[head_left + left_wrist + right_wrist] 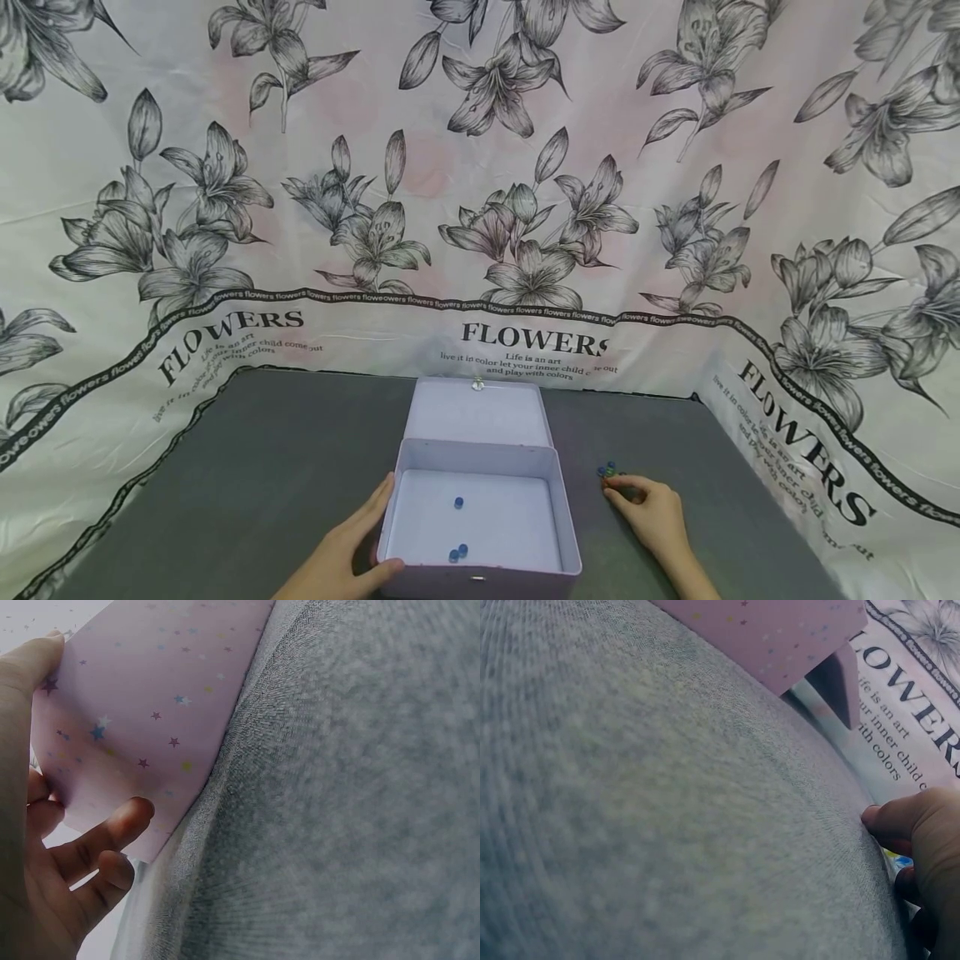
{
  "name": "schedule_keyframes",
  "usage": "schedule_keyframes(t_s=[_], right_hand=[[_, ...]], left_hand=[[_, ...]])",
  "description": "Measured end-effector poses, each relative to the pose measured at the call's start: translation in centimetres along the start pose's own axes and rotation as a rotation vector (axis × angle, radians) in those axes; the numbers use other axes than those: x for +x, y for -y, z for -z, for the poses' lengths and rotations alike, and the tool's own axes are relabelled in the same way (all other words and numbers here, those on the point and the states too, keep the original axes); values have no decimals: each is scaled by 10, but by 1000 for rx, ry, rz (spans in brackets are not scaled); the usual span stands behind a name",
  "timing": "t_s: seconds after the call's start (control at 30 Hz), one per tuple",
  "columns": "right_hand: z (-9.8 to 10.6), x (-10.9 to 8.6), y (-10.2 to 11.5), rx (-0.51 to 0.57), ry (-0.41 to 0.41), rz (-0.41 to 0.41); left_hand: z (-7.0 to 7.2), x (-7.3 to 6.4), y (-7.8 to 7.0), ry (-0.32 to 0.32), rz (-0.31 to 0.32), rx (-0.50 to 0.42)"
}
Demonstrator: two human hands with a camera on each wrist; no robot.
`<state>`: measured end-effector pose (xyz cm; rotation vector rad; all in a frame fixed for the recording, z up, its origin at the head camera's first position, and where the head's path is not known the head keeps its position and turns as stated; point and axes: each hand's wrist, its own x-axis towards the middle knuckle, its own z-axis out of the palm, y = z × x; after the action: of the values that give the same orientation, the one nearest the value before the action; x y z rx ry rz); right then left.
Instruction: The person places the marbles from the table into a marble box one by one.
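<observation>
An open pale lilac box [480, 462] stands at the front centre, its lid tipped back. Three small blue marbles [459, 502] lie inside on the white floor. My left hand [341, 546] holds the box at its front left corner, fingers along the outer wall and thumb at the rim. In the left wrist view, stars dot the pink side wall [157, 720]. To the right of the box, my right hand [656, 512] reaches thumb and forefinger to a small group of coloured marbles [611, 465]. I cannot tell whether its fingertips pinch one.
Dark grey cloth [300, 467] covers the table around the box. A white curtain [420, 250] printed with lilies and lettering hangs along the back and both sides. The raised lid [476, 412] leans away behind the box, with a metal clasp at its top edge.
</observation>
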<state>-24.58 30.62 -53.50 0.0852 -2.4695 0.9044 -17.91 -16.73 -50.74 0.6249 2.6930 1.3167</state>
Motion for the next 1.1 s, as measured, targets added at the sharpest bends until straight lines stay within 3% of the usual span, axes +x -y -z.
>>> schedule_keyframes(t_s=[0.33, 0.6, 0.9, 1.1], right_hand=[[2, 4, 1, 16, 0, -28], [3, 3, -1, 91, 7, -166], [10, 7, 8, 139, -57, -209], [18, 8, 21, 173, -53, -243]], left_hand=[[-1, 2, -1, 9, 27, -19], [0, 2, -3, 18, 28, -13], [0, 1, -2, 14, 36, -19], [0, 1, 1, 16, 25, -39]])
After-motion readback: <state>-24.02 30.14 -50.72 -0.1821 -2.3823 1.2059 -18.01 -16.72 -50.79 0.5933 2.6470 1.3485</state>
